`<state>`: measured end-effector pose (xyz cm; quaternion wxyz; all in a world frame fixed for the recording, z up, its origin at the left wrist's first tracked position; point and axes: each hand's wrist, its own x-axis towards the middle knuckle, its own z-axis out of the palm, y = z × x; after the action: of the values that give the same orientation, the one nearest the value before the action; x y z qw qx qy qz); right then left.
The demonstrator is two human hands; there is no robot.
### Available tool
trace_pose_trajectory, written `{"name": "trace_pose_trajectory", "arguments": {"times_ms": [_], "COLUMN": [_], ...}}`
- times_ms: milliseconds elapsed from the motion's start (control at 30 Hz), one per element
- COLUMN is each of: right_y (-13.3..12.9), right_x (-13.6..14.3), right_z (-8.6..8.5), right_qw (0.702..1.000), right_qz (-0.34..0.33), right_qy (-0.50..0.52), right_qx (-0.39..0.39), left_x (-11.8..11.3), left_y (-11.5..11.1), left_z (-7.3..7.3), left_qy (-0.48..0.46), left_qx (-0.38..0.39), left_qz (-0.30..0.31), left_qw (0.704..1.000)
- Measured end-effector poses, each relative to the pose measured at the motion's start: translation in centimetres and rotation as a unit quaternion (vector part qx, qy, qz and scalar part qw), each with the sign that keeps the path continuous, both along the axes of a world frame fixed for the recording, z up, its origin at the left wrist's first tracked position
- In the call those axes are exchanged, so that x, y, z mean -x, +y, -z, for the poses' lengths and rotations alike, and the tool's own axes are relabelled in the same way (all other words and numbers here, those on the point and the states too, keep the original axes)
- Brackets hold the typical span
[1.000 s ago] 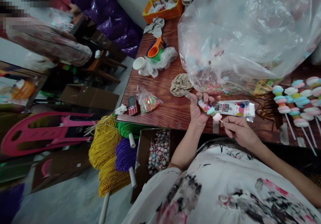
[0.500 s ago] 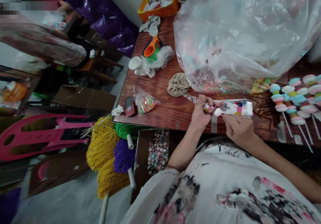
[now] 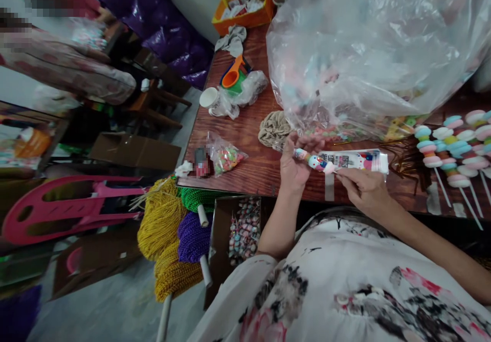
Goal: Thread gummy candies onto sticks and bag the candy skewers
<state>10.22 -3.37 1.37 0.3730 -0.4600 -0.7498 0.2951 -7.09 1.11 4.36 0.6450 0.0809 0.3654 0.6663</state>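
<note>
A marshmallow skewer (image 3: 329, 167) lies between my hands, most of it inside a printed clear wrapper (image 3: 315, 162). My left hand (image 3: 294, 164) is closed around the wrapper's far part, fingers curled over it. With thumb and forefinger, my right hand (image 3: 364, 187) pinches the stick at the skewer's pink end. Just behind it, a stack of flat printed wrappers (image 3: 369, 161) rests on the table (image 3: 261, 182). To the right, several unwrapped marshmallow skewers (image 3: 447, 150) lie with their sticks over the table edge.
A large clear bag (image 3: 356, 50) fills the back of the table. At left are a small candy bag (image 3: 227, 155), a white cup (image 3: 209, 97) and an orange scoop (image 3: 231, 78). Below stands a box of wrapped sweets (image 3: 245, 229). Another person (image 3: 76, 71) sits at far left.
The skewer has gone deeper into the wrapper, and its coloured pieces now show through it. My left hand has moved left and my right hand slightly left.
</note>
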Motion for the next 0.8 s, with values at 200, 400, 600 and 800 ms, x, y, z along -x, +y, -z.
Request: {"name": "trace_pose_trajectory", "arguments": {"times_ms": [200,400,600,800], "right_y": [-0.2,-0.2,-0.5,-0.5], "right_x": [-0.3,1.1,1.6,2.5], "right_z": [1.2,0.6,0.5,0.3], "right_qw": [0.989,0.942,0.866,0.961], "right_qz": [0.045,-0.022,-0.083,-0.001], "right_qy": [-0.077,0.209,0.29,0.179], "right_qx": [-0.12,0.262,0.4,0.211], "left_x": [-0.6,-2.0,-1.8,-3.6], "left_y": [0.2,-0.6,-1.2,-2.1], "left_z": [0.1,0.8,0.8,1.0], "left_qy": [-0.047,-0.059,-0.028,-0.005], "left_qx": [-0.004,-0.027,-0.01,-0.01], "left_qz": [0.002,0.034,0.086,0.103], "left_qw": [0.999,0.997,0.996,0.995]}}
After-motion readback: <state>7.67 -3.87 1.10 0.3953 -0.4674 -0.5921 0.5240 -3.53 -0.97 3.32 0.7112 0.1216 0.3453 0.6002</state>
